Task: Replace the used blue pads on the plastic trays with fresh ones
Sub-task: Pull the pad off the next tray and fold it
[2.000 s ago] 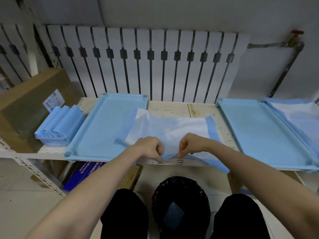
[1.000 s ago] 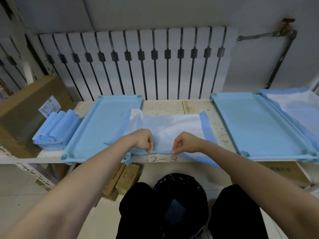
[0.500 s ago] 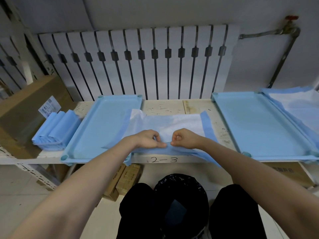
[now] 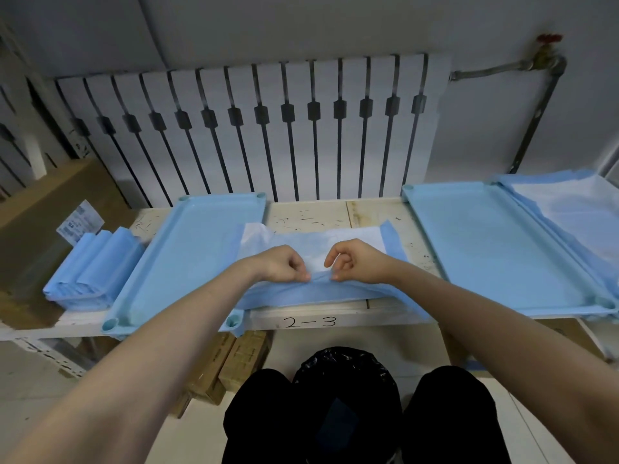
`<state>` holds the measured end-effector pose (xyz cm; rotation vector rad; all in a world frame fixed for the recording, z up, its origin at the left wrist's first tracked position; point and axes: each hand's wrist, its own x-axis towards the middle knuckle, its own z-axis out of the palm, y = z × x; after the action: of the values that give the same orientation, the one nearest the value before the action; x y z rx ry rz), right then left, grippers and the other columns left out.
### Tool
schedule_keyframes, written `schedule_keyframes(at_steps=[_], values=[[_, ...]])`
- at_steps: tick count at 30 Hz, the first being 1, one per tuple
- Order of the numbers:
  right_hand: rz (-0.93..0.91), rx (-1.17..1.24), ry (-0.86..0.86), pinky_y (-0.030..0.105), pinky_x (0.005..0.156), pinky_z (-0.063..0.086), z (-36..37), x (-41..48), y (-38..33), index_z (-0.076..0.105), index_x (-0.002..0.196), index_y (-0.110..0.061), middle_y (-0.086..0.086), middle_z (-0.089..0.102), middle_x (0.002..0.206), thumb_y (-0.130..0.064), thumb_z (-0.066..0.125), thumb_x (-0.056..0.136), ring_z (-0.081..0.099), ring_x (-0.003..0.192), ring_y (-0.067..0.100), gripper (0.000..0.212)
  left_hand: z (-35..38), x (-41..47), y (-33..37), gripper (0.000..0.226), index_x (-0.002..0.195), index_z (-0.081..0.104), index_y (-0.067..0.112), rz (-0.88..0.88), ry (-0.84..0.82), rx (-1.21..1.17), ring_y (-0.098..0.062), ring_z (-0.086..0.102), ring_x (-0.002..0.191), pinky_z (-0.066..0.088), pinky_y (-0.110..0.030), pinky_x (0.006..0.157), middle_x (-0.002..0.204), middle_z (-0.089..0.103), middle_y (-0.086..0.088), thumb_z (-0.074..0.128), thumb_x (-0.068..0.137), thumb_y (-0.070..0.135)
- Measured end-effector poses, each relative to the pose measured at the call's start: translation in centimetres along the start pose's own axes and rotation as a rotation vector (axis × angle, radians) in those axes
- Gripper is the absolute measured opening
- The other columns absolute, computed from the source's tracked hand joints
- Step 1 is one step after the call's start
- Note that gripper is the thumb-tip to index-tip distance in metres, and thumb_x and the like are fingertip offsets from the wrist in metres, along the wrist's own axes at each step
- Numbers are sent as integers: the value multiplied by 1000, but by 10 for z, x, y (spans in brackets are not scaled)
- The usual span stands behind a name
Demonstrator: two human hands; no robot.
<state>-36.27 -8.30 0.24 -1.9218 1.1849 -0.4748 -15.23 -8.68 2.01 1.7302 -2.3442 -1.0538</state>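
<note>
A blue-edged pad (image 4: 341, 239) lies partly folded on the shelf between two light blue plastic trays, its left end overlapping the left tray (image 4: 187, 249). My left hand (image 4: 284, 264) and my right hand (image 4: 355, 261) pinch the pad's near edge side by side, thumbs and fingertips closed on a raised blue fold. The right tray (image 4: 485, 249) is bare. Another pad (image 4: 566, 212) is spread at the far right. A pack of folded blue pads (image 4: 93, 269) sits left of the left tray.
The wooden shelf (image 4: 308, 319) is marked "2-3". A bin with a black bag (image 4: 345, 373) stands between my knees. A cardboard box (image 4: 37, 209) is at far left, small boxes under the shelf, a white radiator (image 4: 268, 128) behind.
My hands have come closer together along the pad's near edge and lifted a fold of it. The view has shifted slightly.
</note>
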Motion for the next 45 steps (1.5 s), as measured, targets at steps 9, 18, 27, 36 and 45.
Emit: schedule_keyframes(at_steps=[9, 18, 27, 36, 45], values=[[-94, -9, 38, 13, 65, 46, -15, 6, -30, 59, 79, -23, -2, 61, 73, 2, 67, 83, 58, 67, 8, 26, 10, 8, 9, 46, 53, 31, 20, 108, 165, -35, -13, 27, 53, 24, -29, 58, 54, 28, 4, 61, 88, 22], [-89, 0, 182, 10, 63, 47, -38, -6, -31, 61, 77, -20, -1, 62, 73, 2, 68, 82, 58, 64, 8, 24, -13, -9, -2, 42, 61, 32, 22, -77, 91, -97, -13, 29, 56, 25, -26, 59, 60, 32, 2, 46, 99, 33], [-288, -836, 442, 31, 77, 32, -21, -8, -26, 70, 90, -20, 2, 59, 99, -1, 54, 77, 56, 96, 25, 28, -20, -14, 18, 40, 61, 38, 20, -91, 106, -206, -16, 31, 58, 25, -29, 58, 62, 38, -2, 53, 96, 31], [-96, -867, 281, 34, 93, 34, 15, -1, -5, 31, 143, -18, -1, 37, 145, -26, 63, 82, 42, 123, 25, 70, -16, -12, 22, 37, 63, 46, 17, -183, 244, -175, -12, 43, 57, 33, -23, 52, 64, 48, 1, 48, 99, 26], [117, -789, 83, 28, 69, 35, 9, 9, 30, 54, 77, -23, 2, 62, 95, -20, 47, 92, 55, 93, 24, 17, -29, 0, 9, 25, 75, 41, 16, -126, 603, -292, -20, 41, 74, 31, -27, 57, 70, 40, 3, 53, 95, 26]])
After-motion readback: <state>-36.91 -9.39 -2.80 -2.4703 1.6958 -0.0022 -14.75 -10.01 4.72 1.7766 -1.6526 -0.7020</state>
